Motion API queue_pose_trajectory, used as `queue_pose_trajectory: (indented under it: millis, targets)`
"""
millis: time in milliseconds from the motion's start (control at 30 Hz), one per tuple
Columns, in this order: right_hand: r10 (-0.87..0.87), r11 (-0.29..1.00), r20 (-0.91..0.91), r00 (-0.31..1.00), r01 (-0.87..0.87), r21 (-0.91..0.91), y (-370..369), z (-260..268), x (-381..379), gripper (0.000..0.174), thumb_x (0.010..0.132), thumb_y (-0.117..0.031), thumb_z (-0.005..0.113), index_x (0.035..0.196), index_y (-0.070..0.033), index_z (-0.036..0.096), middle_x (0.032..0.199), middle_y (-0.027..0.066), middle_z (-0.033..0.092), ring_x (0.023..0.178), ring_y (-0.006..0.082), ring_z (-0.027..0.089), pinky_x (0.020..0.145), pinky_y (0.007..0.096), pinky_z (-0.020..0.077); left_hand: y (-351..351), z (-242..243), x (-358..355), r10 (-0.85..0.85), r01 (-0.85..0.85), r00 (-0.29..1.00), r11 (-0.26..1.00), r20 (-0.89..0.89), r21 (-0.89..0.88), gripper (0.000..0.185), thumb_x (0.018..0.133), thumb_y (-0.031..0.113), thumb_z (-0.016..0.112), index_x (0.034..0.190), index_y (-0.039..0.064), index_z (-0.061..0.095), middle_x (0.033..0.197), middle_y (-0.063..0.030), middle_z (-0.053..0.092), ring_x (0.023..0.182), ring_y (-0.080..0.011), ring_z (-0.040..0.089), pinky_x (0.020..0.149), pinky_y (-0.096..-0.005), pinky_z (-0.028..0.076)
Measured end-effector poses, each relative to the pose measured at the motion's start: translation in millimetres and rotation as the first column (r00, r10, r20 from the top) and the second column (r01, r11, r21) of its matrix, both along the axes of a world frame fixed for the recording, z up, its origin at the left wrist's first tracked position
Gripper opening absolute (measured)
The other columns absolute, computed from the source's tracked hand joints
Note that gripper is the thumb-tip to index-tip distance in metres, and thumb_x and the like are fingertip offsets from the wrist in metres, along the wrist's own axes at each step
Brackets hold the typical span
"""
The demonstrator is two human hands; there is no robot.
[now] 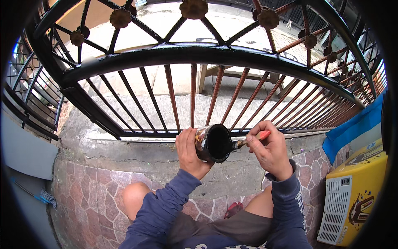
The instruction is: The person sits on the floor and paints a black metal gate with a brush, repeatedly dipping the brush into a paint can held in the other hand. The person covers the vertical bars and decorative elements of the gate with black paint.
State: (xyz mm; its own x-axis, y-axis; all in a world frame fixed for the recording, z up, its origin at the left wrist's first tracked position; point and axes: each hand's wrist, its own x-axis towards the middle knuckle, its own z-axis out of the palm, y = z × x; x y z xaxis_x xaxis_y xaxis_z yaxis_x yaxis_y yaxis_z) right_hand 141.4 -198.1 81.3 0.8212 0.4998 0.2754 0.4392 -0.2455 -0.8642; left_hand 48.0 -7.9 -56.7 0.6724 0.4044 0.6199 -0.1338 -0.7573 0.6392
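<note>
My left hand (190, 152) grips a paint can (202, 144) from its left side, with the can tilted so its mouth faces me. Its inside and rim are coated in black paint (217, 143). In my right hand (269, 149) is a paintbrush (262, 135) with a red-tipped handle, and its dark bristles touch the can's right rim. Just beyond both hands stands a metal gate (183, 56) of ribbed bars. The bars at the left (133, 99) are black, while several toward the middle and right (239, 93) are reddish brown.
A yellow freezer (357, 168) stands at the right beside a blue cloth (345, 133). Stone-patterned tiles (90, 193) cover the floor under me. A blue brush (45, 196) lies at the far left. Behind the gate is a wooden bench (242, 74).
</note>
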Motion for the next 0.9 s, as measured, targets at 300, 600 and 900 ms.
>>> queue_pose_trajectory:
  millis: [300,600,900]
  targets:
    - [-0.013,1.000,-0.156,0.988,0.014,0.007,-6.0,2.0,2.9,0.015,0.097,-0.011,0.068,0.102,0.000,0.059,0.075,0.0047,0.068,0.066,0.0097,0.066,0.059,0.0261,0.0521,2.3,6.4,-1.8,0.016,-0.016,1.000,0.999,0.006,-0.034,0.102,0.051,0.016,0.092,0.140,-0.002,0.045,0.133,-0.0237,0.053,0.126,-0.0439,0.050,0.110,-0.0543,0.037]
    - [0.118,0.958,-0.373,0.920,-0.006,0.287,-4.6,18.7,5.2,0.019,0.096,-0.008,0.070,0.109,-0.001,0.058,0.101,0.0102,0.069,0.085,0.0147,0.069,0.072,0.0297,0.0609,-2.5,24.8,-16.2,0.069,-0.084,0.996,0.960,-0.064,-0.266,0.109,0.050,0.017,0.095,0.143,0.000,0.042,0.134,-0.0221,0.054,0.126,-0.0418,0.051,0.109,-0.0503,0.039]
    - [-0.278,0.802,0.390,0.878,-0.011,0.598,27.2,106.7,7.1,0.015,0.102,-0.003,0.059,0.117,-0.001,0.058,0.127,0.0200,0.065,0.107,0.0191,0.067,0.093,0.0316,0.0557,10.8,20.3,-15.3,0.004,-0.061,0.990,0.912,-0.139,-0.406,0.111,0.048,0.017,0.096,0.144,0.001,0.043,0.135,-0.0204,0.054,0.125,-0.0392,0.053,0.106,-0.0460,0.045]
